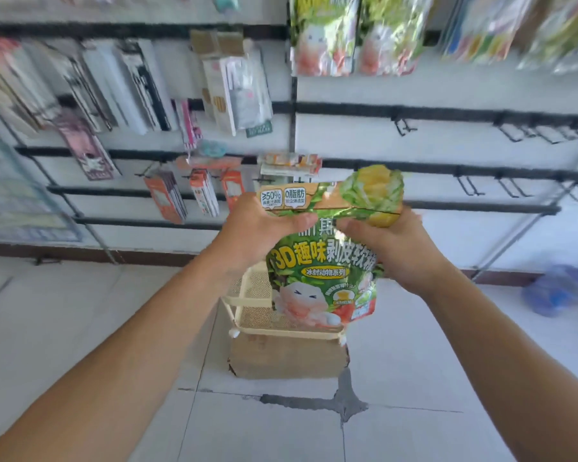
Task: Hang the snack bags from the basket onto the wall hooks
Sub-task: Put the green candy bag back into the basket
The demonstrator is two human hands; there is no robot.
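Green foil bag [321,261]: left hand [264,225] and right hand [384,241] pinch its top, probably to present the hanging hole to a hook [402,126].

The snack bag [324,261] is glossy printed foil-like plastic, creased and shiny near its top. The basket [247,305] looks like matt cream plastic with fine mesh walls. The box [284,356] beneath is dull brown cardboard. The wall hooks [511,131] are thin dark metal wire. The floor [397,378] is smooth pale tile with rough grey patching.
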